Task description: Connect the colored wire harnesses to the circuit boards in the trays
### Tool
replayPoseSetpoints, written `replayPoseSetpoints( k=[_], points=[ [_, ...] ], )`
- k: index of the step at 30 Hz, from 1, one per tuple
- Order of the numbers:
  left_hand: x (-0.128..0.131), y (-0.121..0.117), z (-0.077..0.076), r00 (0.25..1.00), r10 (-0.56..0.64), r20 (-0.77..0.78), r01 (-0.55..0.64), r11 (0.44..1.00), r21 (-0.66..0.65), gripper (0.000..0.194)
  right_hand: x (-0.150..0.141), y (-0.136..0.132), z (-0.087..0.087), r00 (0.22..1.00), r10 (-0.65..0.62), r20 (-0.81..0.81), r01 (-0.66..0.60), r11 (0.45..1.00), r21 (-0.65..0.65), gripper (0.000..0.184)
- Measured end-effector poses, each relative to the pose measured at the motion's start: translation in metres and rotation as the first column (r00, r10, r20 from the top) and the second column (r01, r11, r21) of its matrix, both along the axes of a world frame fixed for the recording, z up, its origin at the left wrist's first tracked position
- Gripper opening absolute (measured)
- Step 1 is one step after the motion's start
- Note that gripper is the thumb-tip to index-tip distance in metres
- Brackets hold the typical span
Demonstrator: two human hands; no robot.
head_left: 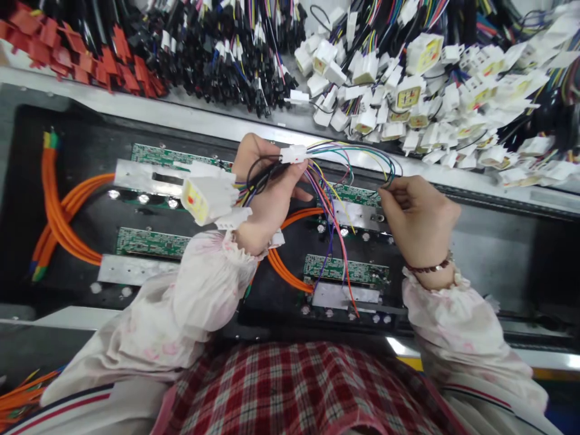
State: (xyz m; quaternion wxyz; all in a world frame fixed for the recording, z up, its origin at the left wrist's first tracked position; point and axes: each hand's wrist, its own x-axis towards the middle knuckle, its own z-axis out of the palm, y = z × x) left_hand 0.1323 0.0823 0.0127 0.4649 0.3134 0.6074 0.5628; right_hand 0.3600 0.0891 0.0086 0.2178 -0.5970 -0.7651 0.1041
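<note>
My left hand (272, 193) is closed around a wiring harness, with a small white connector (293, 154) pinched at the fingertips. From that hand's near side hangs a large white plug (206, 196) with a yellow face. Thin coloured wires (338, 223) droop from the small connector, red, purple and yellow among them. Others (357, 148) arch to the right, where my right hand (414, 211) pinches their ends between thumb and forefinger. Beneath the hands, green circuit boards (347, 270) with metal plates (347, 296) and orange cables (287, 269) sit on a black tray (272, 317).
Along the back lie heaps of harnesses: red connectors (86, 57) at left, small black ones (235, 66) in the middle, white plugs (408, 96) at right. A pale metal rail (190, 121) runs in front of them. More orange cables (63, 217) curve over the tray's left end.
</note>
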Motion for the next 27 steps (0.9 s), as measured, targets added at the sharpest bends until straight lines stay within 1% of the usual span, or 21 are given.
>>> replayPoseSetpoints(
  k=[2,3,7,10,12,13,14,16,19,20,24,25,27],
  points=[
    [0.001,0.0,0.001,1.0,0.024,0.015,-0.025,0.996,0.08,0.037,-0.001,0.001,0.0,1.0,-0.002,0.002,0.002,1.0,0.001,0.008],
    [0.001,-0.001,0.002,0.999,0.034,0.002,-0.034,0.995,0.096,0.038,-0.001,0.001,-0.001,1.0,-0.003,0.003,0.003,1.0,0.0,0.008],
    [0.0,-0.003,0.002,0.995,0.005,-0.101,-0.002,1.0,0.028,0.032,-0.001,0.002,-0.001,1.0,-0.018,0.007,0.018,1.0,-0.025,0.008],
    [-0.002,-0.003,0.0,0.992,-0.029,-0.122,0.031,0.999,0.014,0.025,-0.002,0.002,0.001,0.999,-0.028,0.022,0.029,0.997,-0.067,0.007],
    [-0.003,-0.002,-0.001,0.992,-0.024,-0.123,0.024,1.0,0.002,0.021,-0.005,-0.001,0.007,0.998,-0.047,0.052,0.049,0.998,-0.046,0.007],
    [-0.003,-0.002,-0.001,0.992,-0.025,-0.123,0.022,0.999,-0.024,0.02,-0.008,-0.003,0.01,0.996,-0.051,0.07,0.053,0.998,-0.02,0.008],
    [-0.002,-0.001,-0.001,0.992,-0.026,-0.123,0.019,0.998,-0.054,0.017,-0.012,-0.006,0.014,0.996,-0.038,0.083,0.037,0.999,0.008,0.01],
    [-0.002,0.0,-0.001,0.992,-0.031,-0.118,0.019,0.994,-0.105,0.013,-0.022,-0.011,0.021,0.993,0.064,0.102,-0.065,0.998,0.014,0.015],
    [-0.001,-0.001,0.002,0.992,-0.022,-0.124,0.009,0.995,-0.104,0.014,-0.038,-0.013,0.028,0.963,0.262,0.059,-0.256,0.962,-0.095,0.014],
    [0.0,-0.002,0.003,0.992,-0.014,-0.129,0.002,0.996,-0.091,0.017,-0.043,-0.011,0.029,0.96,0.279,0.024,-0.274,0.955,-0.114,0.012],
    [0.001,-0.003,0.006,0.996,0.015,-0.091,-0.015,1.0,0.0,0.033,-0.055,0.006,0.026,0.971,0.2,-0.128,-0.21,0.975,-0.073,0.005],
    [0.0,-0.004,0.005,0.995,0.021,-0.095,-0.02,1.0,0.014,0.035,-0.057,0.01,0.023,0.973,0.191,-0.133,-0.203,0.975,-0.086,0.006],
    [0.0,-0.004,0.004,0.988,0.03,-0.155,-0.029,1.0,0.005,0.035,-0.06,0.017,0.016,0.973,0.203,-0.111,-0.218,0.965,-0.146,0.008]
  ],
)
